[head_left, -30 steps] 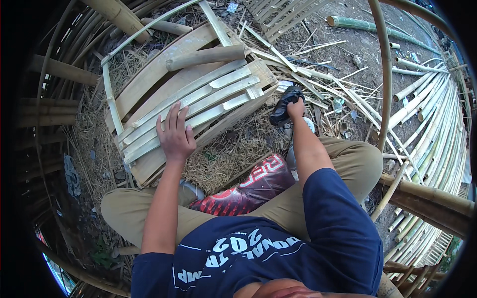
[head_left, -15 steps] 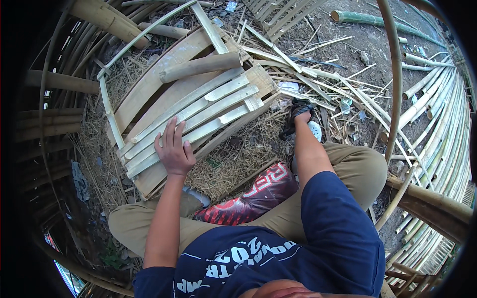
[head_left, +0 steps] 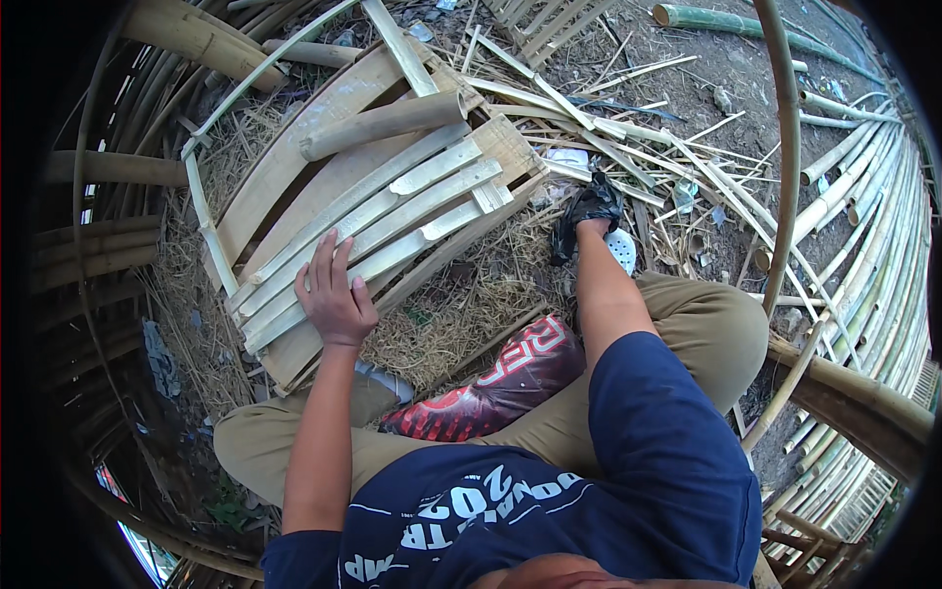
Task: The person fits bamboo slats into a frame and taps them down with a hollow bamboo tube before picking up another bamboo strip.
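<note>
Several split bamboo slats (head_left: pixel 412 208) lie side by side across a low wooden plank platform (head_left: pixel 515 149). On their near left ends rests my left hand (head_left: pixel 337 297), its fingers stretched and spread, gripping nothing. A short cross strip (head_left: pixel 491 199) touches the slats near their right ends. My right hand (head_left: pixel 592 228) reaches to a crumpled black plastic bag (head_left: pixel 595 199) on the ground, right of the platform. The bag covers its fingers, so their grip is hidden. Beside that wrist shows a pale shoe with holes (head_left: pixel 621 252).
A round bamboo piece (head_left: pixel 383 126) lies across the platform. A bent bamboo strip frame (head_left: pixel 201 206) stands at its left. Loose bamboo splinters (head_left: pixel 628 133) cover the ground ahead. An upright pole (head_left: pixel 783 147) and bamboo lengths (head_left: pixel 873 236) are at right. A red-black printed sack (head_left: pixel 500 383) lies between my legs.
My right hand has gone deeper into the black plastic bag, which now rises around its fingers. My left hand stays on the slats. The view has shifted slightly.
</note>
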Demonstrator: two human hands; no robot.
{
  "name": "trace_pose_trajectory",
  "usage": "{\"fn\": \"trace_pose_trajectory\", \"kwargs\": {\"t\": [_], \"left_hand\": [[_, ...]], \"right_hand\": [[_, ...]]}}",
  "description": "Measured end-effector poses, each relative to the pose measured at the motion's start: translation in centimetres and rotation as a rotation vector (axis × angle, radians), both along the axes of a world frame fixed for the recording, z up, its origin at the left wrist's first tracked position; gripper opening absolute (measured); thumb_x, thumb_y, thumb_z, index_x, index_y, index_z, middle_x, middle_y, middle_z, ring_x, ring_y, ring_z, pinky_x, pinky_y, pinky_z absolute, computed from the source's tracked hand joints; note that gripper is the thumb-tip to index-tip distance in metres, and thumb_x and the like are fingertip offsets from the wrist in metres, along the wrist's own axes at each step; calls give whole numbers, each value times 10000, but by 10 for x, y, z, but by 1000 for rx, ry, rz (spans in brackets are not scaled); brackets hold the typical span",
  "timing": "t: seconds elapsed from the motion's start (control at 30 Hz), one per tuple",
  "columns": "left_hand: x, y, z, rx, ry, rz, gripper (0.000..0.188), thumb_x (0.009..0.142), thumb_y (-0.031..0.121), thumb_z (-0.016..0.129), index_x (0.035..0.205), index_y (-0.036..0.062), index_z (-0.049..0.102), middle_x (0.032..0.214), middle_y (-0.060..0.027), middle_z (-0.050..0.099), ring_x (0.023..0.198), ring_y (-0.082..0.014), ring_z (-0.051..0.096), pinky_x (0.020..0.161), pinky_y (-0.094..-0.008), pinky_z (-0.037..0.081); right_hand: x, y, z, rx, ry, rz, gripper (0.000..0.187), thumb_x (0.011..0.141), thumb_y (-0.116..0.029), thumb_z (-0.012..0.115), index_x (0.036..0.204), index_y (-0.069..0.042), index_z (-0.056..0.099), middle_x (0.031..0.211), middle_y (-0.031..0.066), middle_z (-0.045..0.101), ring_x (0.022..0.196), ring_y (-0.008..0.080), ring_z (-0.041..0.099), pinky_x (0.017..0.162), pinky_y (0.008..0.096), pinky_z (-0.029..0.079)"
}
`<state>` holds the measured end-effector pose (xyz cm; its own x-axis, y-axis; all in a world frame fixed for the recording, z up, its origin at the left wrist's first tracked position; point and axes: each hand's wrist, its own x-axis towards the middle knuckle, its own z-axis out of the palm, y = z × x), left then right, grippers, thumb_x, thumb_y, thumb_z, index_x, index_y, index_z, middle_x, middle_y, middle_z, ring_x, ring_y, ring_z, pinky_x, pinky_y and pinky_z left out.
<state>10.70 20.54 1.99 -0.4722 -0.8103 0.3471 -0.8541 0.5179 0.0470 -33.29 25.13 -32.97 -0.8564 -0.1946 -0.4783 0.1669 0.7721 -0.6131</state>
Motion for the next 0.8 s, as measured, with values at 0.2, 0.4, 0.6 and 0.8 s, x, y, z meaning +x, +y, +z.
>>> {"fn": "trace_pose_trajectory", "kwargs": {"t": [0.2,0.4,0.6,0.8], "left_hand": [[1,-2,-1,-7,-9,3,557,880,225,506,1424,129,570,1551,-66,529,1440,-234,481,1163,-483,284],[4,0,0,-6,-15,5,555,880,225,511,1423,127,572,1554,-65,527,1440,-233,481,1158,-483,292],[-14,-5,-6,-14,47,-32,548,878,223,512,1412,119,578,1548,-78,529,1428,-252,490,1151,-488,299],[8,2,1,3,-16,16,546,876,226,512,1406,118,581,1540,-92,534,1413,-271,502,1149,-490,304]], "right_hand": [[-5,3,-4,5,5,31,634,934,-506,622,1379,-54,621,1388,211,629,1287,375,599,1077,445,487],[-6,2,-15,-6,45,95,661,943,-521,601,1414,-57,598,1445,212,594,1342,369,563,1112,440,463],[-63,5,-37,22,408,436,716,944,-544,588,1456,-45,561,1517,210,544,1406,345,520,1149,418,439],[11,-7,11,66,16,173,760,898,-523,684,1481,-59,532,1528,220,529,1426,328,503,1158,405,433]]}}
